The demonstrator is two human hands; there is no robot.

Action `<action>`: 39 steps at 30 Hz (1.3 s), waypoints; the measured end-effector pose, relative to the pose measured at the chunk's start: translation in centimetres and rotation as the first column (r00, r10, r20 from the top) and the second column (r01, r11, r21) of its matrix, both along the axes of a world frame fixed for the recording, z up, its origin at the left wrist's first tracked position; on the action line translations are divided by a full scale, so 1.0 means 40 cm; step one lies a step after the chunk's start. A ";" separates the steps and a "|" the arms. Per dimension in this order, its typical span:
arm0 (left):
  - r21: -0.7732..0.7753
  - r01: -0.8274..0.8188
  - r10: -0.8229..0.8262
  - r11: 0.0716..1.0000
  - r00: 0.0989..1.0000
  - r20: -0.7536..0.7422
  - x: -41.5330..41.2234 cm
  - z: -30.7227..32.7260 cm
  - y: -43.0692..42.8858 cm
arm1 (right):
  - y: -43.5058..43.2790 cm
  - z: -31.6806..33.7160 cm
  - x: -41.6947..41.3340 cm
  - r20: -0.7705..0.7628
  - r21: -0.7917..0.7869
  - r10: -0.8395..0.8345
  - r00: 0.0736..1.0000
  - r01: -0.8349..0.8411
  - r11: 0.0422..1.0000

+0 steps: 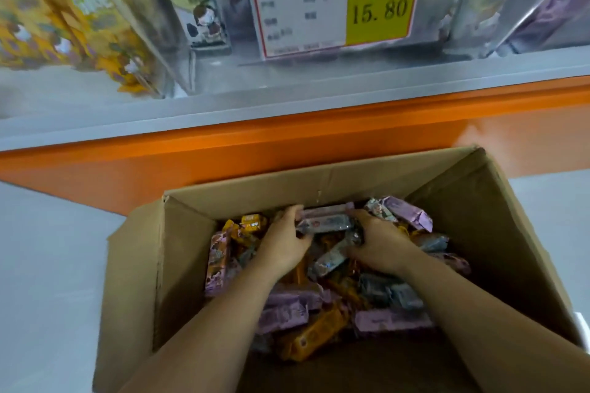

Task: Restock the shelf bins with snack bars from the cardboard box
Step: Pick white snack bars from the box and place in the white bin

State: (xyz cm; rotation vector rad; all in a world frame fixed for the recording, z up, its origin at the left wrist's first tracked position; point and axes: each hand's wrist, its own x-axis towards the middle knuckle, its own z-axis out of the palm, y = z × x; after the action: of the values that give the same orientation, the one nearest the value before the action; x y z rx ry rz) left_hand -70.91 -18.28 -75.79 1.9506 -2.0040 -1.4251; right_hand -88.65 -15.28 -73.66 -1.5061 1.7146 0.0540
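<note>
An open cardboard box sits on the floor below me, filled with several purple, orange and grey-blue snack bars. Both my hands are inside it near the far wall. My left hand and my right hand grip a small stack of grey-blue bars from either end, fingers curled round them. More bars lie loose under my forearms, such as an orange bar and a purple bar. Clear shelf bins stand above on the shelf.
The grey shelf ledge with an orange base panel runs across just beyond the box. A price sign reading 15.80 hangs on the middle bin. Yellow packets fill the left bin, purple ones the right. Pale floor flanks the box.
</note>
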 end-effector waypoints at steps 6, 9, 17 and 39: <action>0.005 0.020 -0.020 1.000 0.999 0.031 0.004 -0.007 0.004 | 0.007 0.003 0.011 -0.003 -0.004 0.040 0.999 -0.040 0.999; 0.020 0.003 -0.004 1.000 1.000 0.017 0.001 -0.010 0.008 | 0.012 0.009 0.011 0.003 -0.019 0.050 0.999 -0.050 0.999; 0.077 -0.143 0.154 0.987 0.975 -0.161 0.006 0.035 -0.004 | 0.023 0.035 -0.011 0.143 -0.079 -0.207 0.968 0.219 0.972; 0.336 -0.259 0.372 0.905 0.867 -0.332 0.110 0.235 0.055 | 0.094 0.203 0.038 0.480 -0.183 -0.365 0.798 0.498 0.848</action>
State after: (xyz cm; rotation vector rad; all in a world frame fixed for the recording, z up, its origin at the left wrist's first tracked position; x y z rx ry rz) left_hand -66.51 -16.08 -66.37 1.7870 -1.2984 -1.8972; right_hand -87.11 -11.51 -65.54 -1.1650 1.7025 -0.7678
